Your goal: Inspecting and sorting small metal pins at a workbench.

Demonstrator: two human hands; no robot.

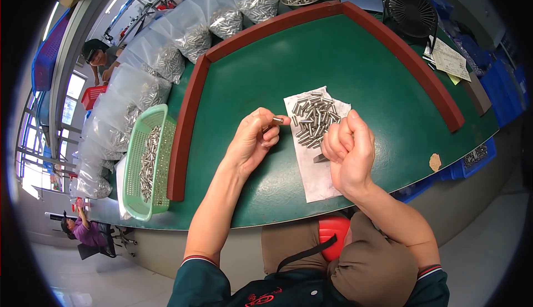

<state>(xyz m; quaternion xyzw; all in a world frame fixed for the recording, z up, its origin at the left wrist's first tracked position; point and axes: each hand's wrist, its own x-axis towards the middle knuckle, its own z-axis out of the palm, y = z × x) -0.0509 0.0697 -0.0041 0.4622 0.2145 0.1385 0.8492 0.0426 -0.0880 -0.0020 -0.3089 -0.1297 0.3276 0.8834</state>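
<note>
My left hand (251,137) is closed, pinching a small shiny metal pin (278,119) between thumb and forefinger. A heap of similar metal pins (315,112) lies on a white cloth (312,182) just to the right of it. Over the right side of that cloth, my right hand (351,154) is curled into a fist. A flat grey metal piece (320,158) sticks out below its fingers on the left; most of it is hidden, so its kind cannot be made out.
Dark red rails (191,112) border the green tabletop (250,68). Left of them stands a light green basket (161,165) of metal pins. Clear bags (194,35) of metal parts line the far left edge. A black fan (411,11) and papers (451,60) sit far right. Two people work beyond.
</note>
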